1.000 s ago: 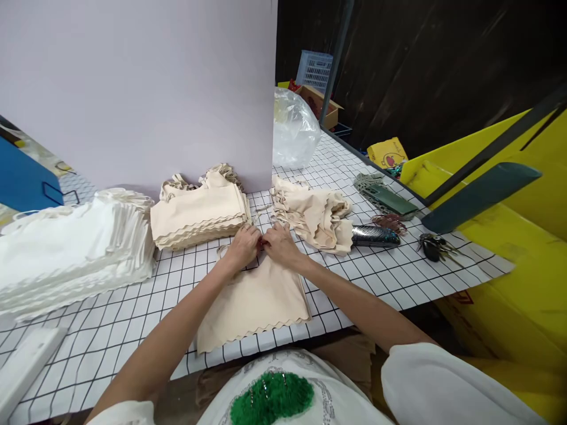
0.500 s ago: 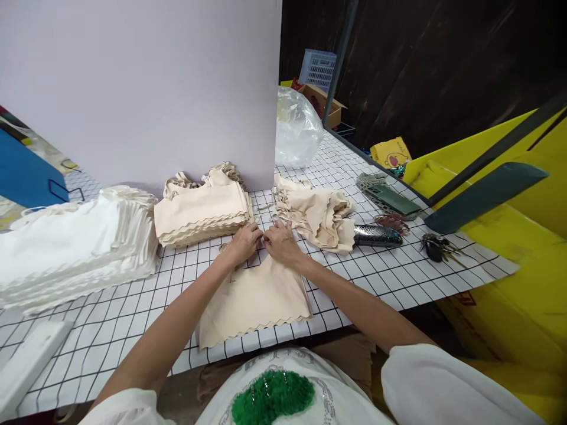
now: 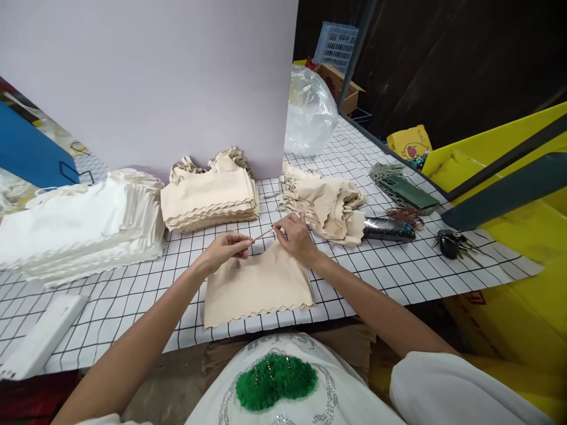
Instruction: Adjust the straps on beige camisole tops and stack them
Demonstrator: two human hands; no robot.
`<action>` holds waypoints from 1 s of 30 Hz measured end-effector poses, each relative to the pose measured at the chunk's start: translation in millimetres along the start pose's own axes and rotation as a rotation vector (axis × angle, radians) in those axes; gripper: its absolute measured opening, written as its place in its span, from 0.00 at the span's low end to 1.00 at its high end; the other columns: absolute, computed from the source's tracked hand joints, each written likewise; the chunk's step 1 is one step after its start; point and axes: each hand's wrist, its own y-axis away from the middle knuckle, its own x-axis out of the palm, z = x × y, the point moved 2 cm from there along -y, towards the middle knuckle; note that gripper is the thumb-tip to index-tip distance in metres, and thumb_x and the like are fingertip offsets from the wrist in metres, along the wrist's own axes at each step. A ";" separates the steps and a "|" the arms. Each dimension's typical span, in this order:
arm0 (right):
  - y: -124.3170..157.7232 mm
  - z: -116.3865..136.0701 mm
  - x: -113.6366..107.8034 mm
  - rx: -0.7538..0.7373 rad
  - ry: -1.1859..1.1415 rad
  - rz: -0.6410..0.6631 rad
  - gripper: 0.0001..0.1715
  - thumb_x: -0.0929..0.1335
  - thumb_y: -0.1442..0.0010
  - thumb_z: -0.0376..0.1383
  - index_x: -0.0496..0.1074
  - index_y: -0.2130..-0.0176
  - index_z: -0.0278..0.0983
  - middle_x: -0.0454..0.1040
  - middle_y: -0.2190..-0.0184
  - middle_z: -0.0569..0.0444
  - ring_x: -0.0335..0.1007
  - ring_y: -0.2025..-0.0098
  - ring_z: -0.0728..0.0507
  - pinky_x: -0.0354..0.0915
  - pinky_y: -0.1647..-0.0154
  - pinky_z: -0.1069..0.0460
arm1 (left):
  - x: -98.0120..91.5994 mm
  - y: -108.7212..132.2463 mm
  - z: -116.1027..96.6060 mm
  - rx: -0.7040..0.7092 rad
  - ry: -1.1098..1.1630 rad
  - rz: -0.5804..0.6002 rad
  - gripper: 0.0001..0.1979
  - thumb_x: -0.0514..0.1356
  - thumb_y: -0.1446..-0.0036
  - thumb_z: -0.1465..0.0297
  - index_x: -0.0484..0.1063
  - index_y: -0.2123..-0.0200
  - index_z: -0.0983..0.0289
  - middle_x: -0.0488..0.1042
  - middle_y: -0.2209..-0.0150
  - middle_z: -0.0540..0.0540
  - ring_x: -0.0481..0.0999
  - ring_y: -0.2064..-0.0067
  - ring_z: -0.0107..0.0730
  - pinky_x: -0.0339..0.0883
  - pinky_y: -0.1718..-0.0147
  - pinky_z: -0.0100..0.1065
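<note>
A beige garment piece with a wavy lower edge lies flat at the table's front edge. Above its upper part my left hand pinches one end of a thin beige strap. The strap's other end is between the fingers of my right hand, so a short length runs taut between both hands. Behind my left hand sits a neat stack of beige garment pieces. Beyond my right hand lies a loose, crumpled heap of beige pieces.
A tall stack of white pieces stands at the left, near a white bar. At the right lie a dark patterned case, a green phone and keys. A pale upright panel borders the back.
My left hand has drawn away to the left from my right hand, and the strap now shows stretched between them. The whole view has shifted slightly.
</note>
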 end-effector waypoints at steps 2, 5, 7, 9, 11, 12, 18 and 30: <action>1.6 0.5 0.1 -0.001 -0.018 -0.005 0.07 0.63 0.34 0.30 0.69 0.64 0.38 0.77 0.66 0.51 0.68 0.59 0.40 0.51 0.40 0.38 | -2.6 14.9 4.2 -0.062 0.109 -0.022 0.22 0.73 0.54 0.54 0.81 0.64 0.66 0.79 0.72 0.55 0.76 0.71 0.30 0.75 0.64 0.36; 2.5 0.9 0.2 -0.010 -0.033 -0.020 0.07 0.63 0.34 0.31 0.69 0.64 0.38 0.77 0.66 0.51 0.69 0.59 0.40 0.52 0.40 0.38 | -6.2 31.4 11.2 -0.122 0.185 -0.057 0.22 0.76 0.58 0.55 0.81 0.68 0.67 0.80 0.70 0.57 0.75 0.72 0.27 0.77 0.64 0.36; 2.9 -0.8 0.6 -0.014 -0.046 -0.023 0.08 0.63 0.33 0.31 0.68 0.65 0.38 0.77 0.66 0.51 0.70 0.59 0.40 0.54 0.41 0.38 | -8.2 39.3 15.5 -0.142 0.194 -0.085 0.22 0.76 0.59 0.55 0.82 0.69 0.67 0.80 0.70 0.57 0.74 0.74 0.26 0.77 0.66 0.34; 3.8 -3.7 0.1 -0.001 -0.063 -0.020 0.08 0.63 0.34 0.31 0.68 0.66 0.38 0.77 0.66 0.51 0.70 0.59 0.40 0.54 0.41 0.37 | -7.9 45.3 18.1 -0.142 0.215 -0.100 0.22 0.77 0.59 0.55 0.81 0.69 0.68 0.81 0.70 0.57 0.75 0.74 0.26 0.78 0.66 0.34; 4.6 -4.3 -2.3 0.021 -0.102 -0.004 0.08 0.63 0.35 0.30 0.69 0.66 0.38 0.77 0.66 0.51 0.71 0.58 0.39 0.55 0.40 0.36 | -3.7 49.0 17.9 -0.128 0.261 -0.108 0.22 0.77 0.60 0.56 0.81 0.68 0.67 0.82 0.68 0.57 0.78 0.72 0.28 0.78 0.63 0.35; 4.7 -2.4 -4.2 0.026 -0.148 0.022 0.08 0.63 0.36 0.30 0.70 0.64 0.38 0.78 0.65 0.50 0.72 0.57 0.39 0.56 0.40 0.36 | 0.2 49.7 16.7 -0.118 0.282 -0.108 0.23 0.77 0.60 0.56 0.81 0.67 0.67 0.83 0.67 0.58 0.80 0.70 0.30 0.79 0.61 0.36; -1.4 37.9 -19.8 0.042 -0.665 0.387 0.15 0.66 0.34 0.39 0.73 0.49 0.40 0.78 0.50 0.48 0.74 0.48 0.41 0.68 0.48 0.45 | 32.2 39.8 0.4 0.004 0.301 -0.027 0.22 0.76 0.56 0.58 0.80 0.63 0.68 0.83 0.67 0.59 0.83 0.66 0.36 0.79 0.57 0.41; 3.1 37.1 -35.6 0.244 -0.709 0.321 0.08 0.68 0.36 0.37 0.74 0.67 0.37 0.75 0.75 0.56 0.71 0.70 0.48 0.67 0.65 0.52 | 43.1 30.2 7.5 0.003 0.348 -0.142 0.21 0.76 0.57 0.58 0.80 0.66 0.67 0.83 0.69 0.59 0.82 0.68 0.37 0.78 0.58 0.43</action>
